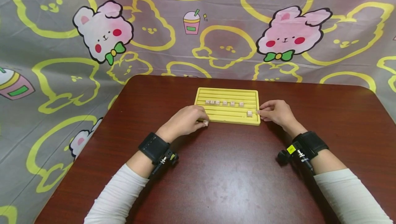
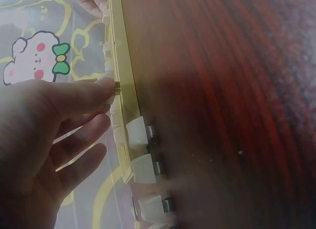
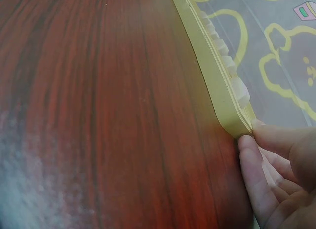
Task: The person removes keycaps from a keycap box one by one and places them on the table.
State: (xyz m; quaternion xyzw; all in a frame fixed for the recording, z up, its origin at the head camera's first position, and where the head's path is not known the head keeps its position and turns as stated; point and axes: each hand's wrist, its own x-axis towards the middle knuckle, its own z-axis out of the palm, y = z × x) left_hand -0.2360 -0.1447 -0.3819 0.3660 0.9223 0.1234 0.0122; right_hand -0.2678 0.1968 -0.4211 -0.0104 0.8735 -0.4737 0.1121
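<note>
A yellow ridged tray lies on the table. Several small white keycaps stand in a row along its middle. One more keycap sits apart near the front right corner. My left hand is at the front left corner, pinching a white keycap between thumb and fingertips. In the left wrist view, more white keycaps stand by that end of the tray. My right hand pinches the tray's right edge; the right wrist view shows thumb and fingers on its corner.
The dark red-brown table extends around the tray. Behind it and at the left hangs a grey cloth with cartoon prints. A black strap with a small camera is on each wrist.
</note>
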